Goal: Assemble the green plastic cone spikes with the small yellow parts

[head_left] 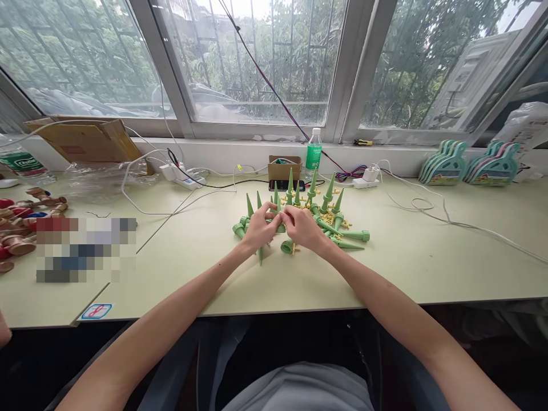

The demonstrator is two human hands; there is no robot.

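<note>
My left hand point(261, 226) and my right hand point(305, 228) meet over the middle of the table, fingertips pinched together. Between them is a green plastic spike point(280, 228), mostly covered by my fingers; any small part at my fingertips is hidden. Around both hands stand and lie several similar green cone-shaped spikes point(327, 194), some upright on their wide ends, others on their sides. Small yellow plastic pieces point(329, 219) lie heaped just beyond my right hand. One spike lies closest to me with its open threaded end point(286, 246) showing.
Behind the spikes are a small cardboard box point(285, 168), a phone point(280, 185) and a green-labelled bottle point(314, 153). White cables and power strips point(366, 178) run along the window side. Wooden toys point(21, 242) lie at left; teal fan-shaped items point(443, 164) stand at right.
</note>
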